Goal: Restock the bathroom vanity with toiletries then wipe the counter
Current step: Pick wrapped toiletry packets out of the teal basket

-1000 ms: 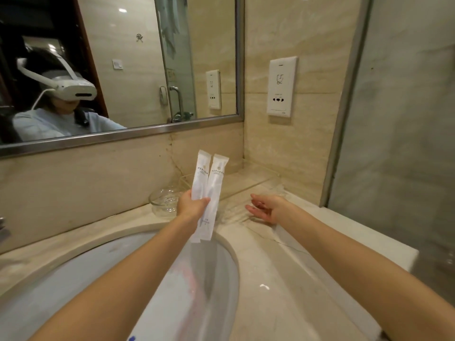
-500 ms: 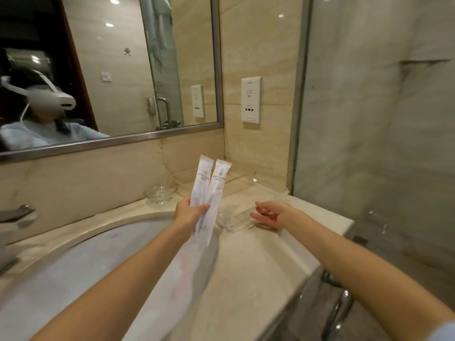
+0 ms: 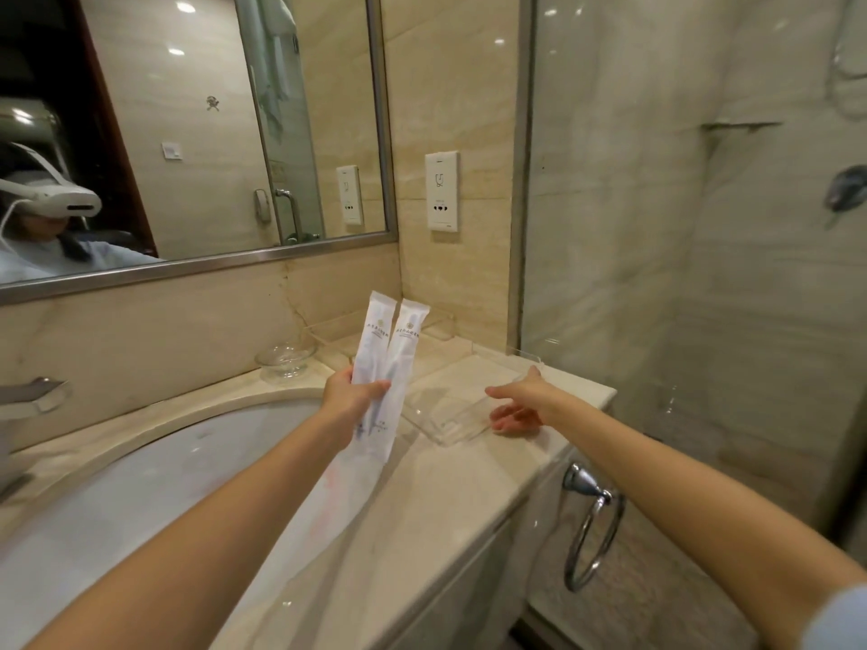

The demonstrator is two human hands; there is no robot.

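Beige stone walls (image 3: 445, 86) are gleaming under ceiling spots (image 3: 186, 7) reflecting in the steel-framed mirror (image 3: 211, 133). A white socket plate (image 3: 442, 191) is sitting beside the glass shower screen (image 3: 680, 227).

2 white packets (image 3: 391, 363) (grey print); veined beige marble counter (image 3: 450, 490).

You can read no words here: the white packets (image 3: 377, 342) you hold carry a small emblem and a line of characters too blurred to read, and the wall socket plate (image 3: 441, 192) bears only a pictogram.
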